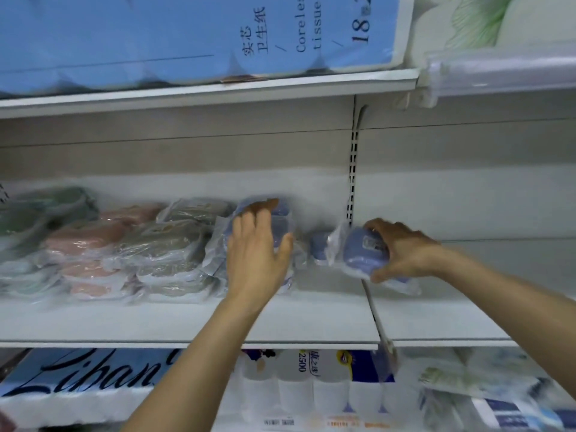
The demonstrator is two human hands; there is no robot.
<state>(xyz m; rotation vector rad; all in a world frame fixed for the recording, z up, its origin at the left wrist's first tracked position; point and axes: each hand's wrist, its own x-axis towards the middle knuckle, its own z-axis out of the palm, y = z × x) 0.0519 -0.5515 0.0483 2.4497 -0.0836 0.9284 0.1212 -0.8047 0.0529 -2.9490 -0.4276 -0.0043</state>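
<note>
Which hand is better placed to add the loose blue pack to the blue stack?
Right. The right hand grips the blue pack, just to the right of the blue stack. The left hand lies spread on that stack, holding nothing; it would probably only need to lift clear.

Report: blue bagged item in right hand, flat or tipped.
Tipped: the right hand grips the blue item in a clear plastic bag at a slant, not flat on the white metal shelf.

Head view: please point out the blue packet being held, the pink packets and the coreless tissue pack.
held blue packet [360,258], head view, on its blue front face.
pink packets [84,236], head view, on the top packet.
coreless tissue pack [140,35], head view, on its blue wrapper.
</note>
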